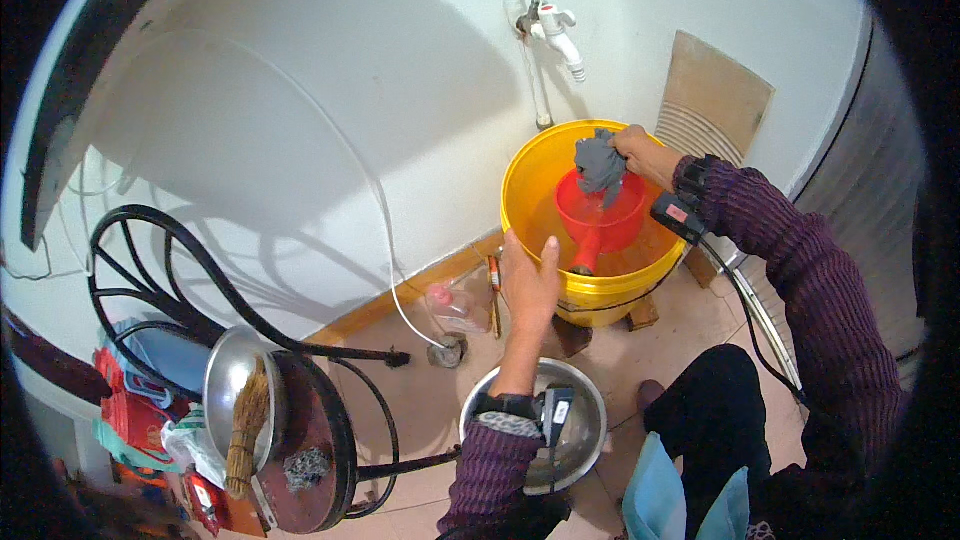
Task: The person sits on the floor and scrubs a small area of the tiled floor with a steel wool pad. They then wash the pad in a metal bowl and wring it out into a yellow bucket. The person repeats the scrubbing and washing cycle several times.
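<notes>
My right hand [637, 150] grips a wet grey cloth [600, 165] above a red plastic dipper [600, 221]. The cloth's lower end hangs into the dipper. This dipper sits inside a large yellow plastic bucket [600, 300], its handle pointing toward me, with water in the bucket around it. At the bucket's near left rim is my left hand [531, 281], thumb and fingers apart, holding nothing. Below my left wrist, a steel basin [592, 450] rests on the tiled floor.
A white tap [559, 34] is on the wall behind the bucket. A washboard [712, 97] leans at right. At left, a black metal chair [341, 435] bears a metal bowl [225, 367], a straw brush [247, 427] and a steel scourer [306, 468]. A clear plastic bottle [454, 307] stands by the wall.
</notes>
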`<state>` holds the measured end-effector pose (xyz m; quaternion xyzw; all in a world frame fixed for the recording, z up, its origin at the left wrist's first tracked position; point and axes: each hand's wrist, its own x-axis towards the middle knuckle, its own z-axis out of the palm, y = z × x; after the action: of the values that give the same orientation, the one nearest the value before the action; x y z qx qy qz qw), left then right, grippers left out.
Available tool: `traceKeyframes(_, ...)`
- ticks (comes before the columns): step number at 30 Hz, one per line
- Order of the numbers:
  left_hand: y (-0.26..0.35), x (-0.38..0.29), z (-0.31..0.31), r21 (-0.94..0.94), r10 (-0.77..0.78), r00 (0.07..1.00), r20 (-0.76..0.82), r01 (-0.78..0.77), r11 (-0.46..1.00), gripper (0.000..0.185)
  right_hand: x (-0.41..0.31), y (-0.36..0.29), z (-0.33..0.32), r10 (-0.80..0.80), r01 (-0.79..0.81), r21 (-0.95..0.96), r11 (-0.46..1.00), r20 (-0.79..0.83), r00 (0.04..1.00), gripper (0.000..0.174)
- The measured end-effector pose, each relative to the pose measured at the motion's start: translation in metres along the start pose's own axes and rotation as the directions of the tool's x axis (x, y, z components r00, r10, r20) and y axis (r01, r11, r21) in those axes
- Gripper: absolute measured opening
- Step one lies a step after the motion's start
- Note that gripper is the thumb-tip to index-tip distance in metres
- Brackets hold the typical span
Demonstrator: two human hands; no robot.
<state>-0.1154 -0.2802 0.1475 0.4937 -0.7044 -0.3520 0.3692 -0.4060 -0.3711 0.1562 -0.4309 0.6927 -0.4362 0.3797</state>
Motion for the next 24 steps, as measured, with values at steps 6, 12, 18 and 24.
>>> traceKeyframes(6, -0.001, -0.006, 0.023, 0.225, 0.105, 0.984, -0.142, -0.071, 0.972, 0.057, 0.061, 0.006, 0.059, -0.733, 0.626, -0.767, 0.136, 0.348, 0.585, 0.010)
traceKeyframes(12, -0.007, -0.006, 0.028, 0.168, 0.096, 0.983, -0.156, -0.069, 0.983, 0.058, 0.070, -0.003, 0.146, 0.151, -0.032, 0.394, 0.918, -0.276, 0.949, 0.017)
traceKeyframes(18, -0.010, -0.009, 0.029, 0.162, 0.084, 0.985, -0.152, -0.059, 0.985, 0.056, 0.026, -0.001, 0.163, 0.038, -0.040, 0.009, 0.999, 0.131, 0.991, 0.022)
traceKeyframes(24, -0.019, -0.011, 0.023, 0.077, 0.113, 0.982, -0.151, -0.102, 0.992, 0.053, -0.050, -0.029, 0.144, -0.066, 0.216, -0.242, 0.946, 0.506, 0.860, 0.038)
